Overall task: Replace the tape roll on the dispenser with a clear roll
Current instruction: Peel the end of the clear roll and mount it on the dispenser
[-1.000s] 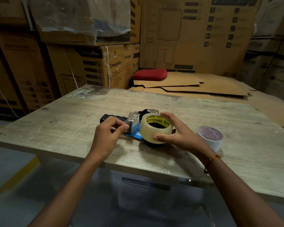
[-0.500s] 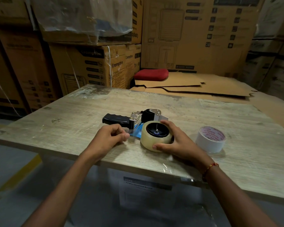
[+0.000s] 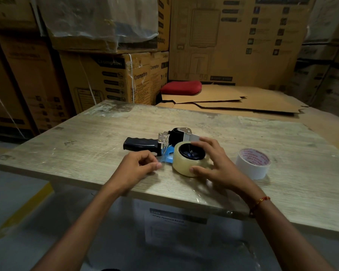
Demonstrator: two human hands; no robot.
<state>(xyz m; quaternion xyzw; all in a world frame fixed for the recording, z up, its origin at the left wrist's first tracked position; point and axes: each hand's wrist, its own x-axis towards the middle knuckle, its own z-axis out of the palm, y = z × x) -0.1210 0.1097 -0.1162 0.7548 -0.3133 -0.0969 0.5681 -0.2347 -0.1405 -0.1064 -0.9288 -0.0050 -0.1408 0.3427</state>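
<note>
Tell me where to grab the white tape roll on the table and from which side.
Take the white tape roll across its outer wall, coming from above. It lies flat on the table, core hole up, standing apart to the right of the right hand, so thumb and fingers probably fit on opposite sides.

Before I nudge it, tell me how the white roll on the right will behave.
The white roll lies flat on the table, so it will probably slide, not roll. Its open core suggests it is light. Tipped on edge, it would likely roll.
</note>
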